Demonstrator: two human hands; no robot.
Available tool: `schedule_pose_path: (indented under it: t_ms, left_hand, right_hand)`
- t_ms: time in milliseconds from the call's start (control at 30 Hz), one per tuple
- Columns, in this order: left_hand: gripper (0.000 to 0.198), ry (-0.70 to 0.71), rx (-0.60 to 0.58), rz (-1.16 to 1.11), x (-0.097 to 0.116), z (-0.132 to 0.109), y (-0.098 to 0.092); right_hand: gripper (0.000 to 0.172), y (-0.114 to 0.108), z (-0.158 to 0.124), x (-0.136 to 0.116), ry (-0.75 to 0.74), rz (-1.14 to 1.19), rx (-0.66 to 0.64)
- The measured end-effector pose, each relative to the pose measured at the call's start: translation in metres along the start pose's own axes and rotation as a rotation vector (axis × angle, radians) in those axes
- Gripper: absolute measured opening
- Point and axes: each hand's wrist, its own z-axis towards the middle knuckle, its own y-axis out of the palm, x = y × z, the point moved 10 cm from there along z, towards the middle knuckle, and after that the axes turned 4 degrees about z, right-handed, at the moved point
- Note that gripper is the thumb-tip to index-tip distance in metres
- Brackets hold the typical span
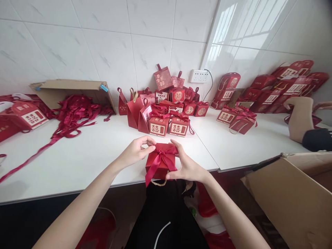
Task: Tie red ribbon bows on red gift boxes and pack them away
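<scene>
A red gift box [158,166] stands at the table's front edge, a dark red ribbon [163,155] tied in a bow across it and a twisted gold cord handle [158,183] hanging at its near side. On the left, my left hand [140,149] has its thumb and fingertips at the box's top left corner, close to the bow. My right hand [186,165] is wrapped round the right side of the box, thumb low on the front and fingers at the top right, by the bow's right loop.
Finished red boxes [158,126] cluster against the wall ahead. A cardboard box [75,84] with loose ribbons [77,110] is at the left. More boxes [287,83], a person's arm [298,119] and an open carton [293,193] are at the right.
</scene>
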Motion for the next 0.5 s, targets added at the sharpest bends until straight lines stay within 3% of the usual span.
schedule_pose_path:
  t_ms: [100,233,333,500]
  left_hand:
    - [0.045,-0.060,0.038,-0.064,-0.007,-0.002,-0.005]
    - [0.033,-0.210,0.136,0.057,-0.024,-0.008,-0.014]
    - [0.038,-0.115,0.129,0.273,-0.011,-0.010,-0.008]
    - [0.022,0.145,0.238,0.375,0.032,-0.017,0.008]
  right_hand:
    - [0.107,0.002,-0.001,0.001,0.010,-0.081,0.039]
    - [0.107,0.001,-0.004,0.002,-0.021,-0.092,0.081]
    - [0.106,-0.001,-0.008,0.002,-0.019,-0.090,0.106]
    - [0.105,-0.012,-0.026,-0.009,-0.038,-0.201,0.192]
